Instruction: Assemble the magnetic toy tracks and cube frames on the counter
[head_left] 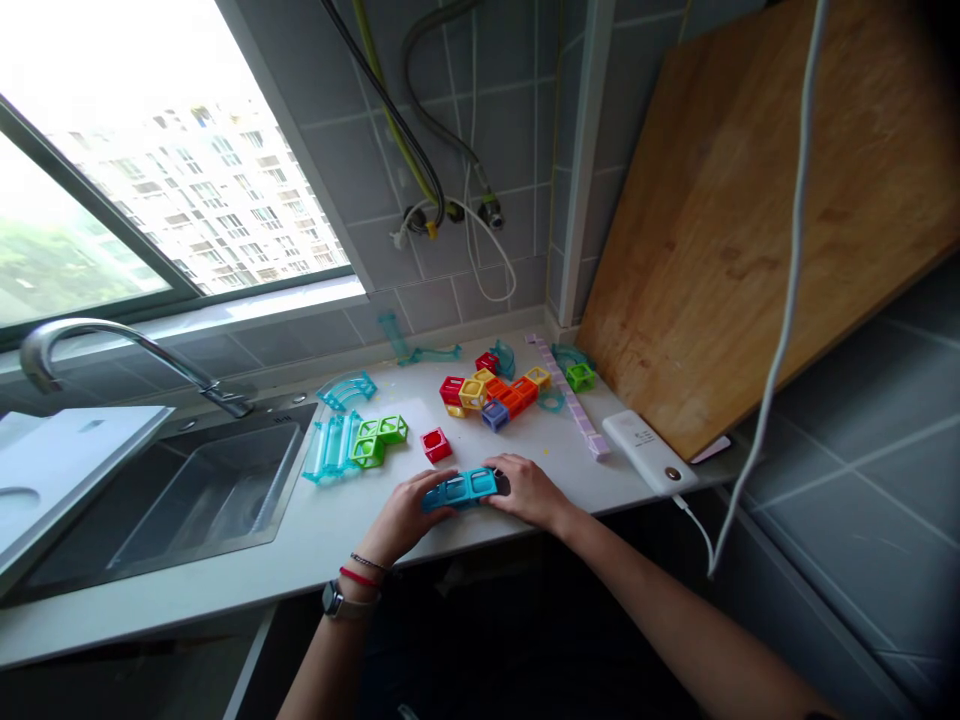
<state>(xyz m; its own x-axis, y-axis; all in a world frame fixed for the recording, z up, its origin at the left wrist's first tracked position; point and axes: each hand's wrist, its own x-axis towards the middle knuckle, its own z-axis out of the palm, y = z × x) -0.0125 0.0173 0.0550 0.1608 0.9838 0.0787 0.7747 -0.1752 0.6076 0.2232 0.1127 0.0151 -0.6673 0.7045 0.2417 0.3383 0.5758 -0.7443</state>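
Near the counter's front edge, a short row of joined blue toy cube blocks (470, 486) lies between my hands. My left hand (409, 515) wraps round its left end, and my right hand (529, 488) grips its right end, where the fingers partly hide a dark spot. Just beyond sits a single red cube block (436, 445). Left of that is a cluster of green cube blocks (377, 440) beside clear teal track pieces (330, 447). Farther back lies a pile of orange cube blocks (514, 397) with yellow, red and purple ones.
A sink (202, 490) with a chrome faucet (135, 345) is at left. Along the right lie a pale purple strip (570, 400) and a white power bank (649, 452) with a cable (784, 290) hanging in front. A large wooden board (757, 200) leans on the wall.
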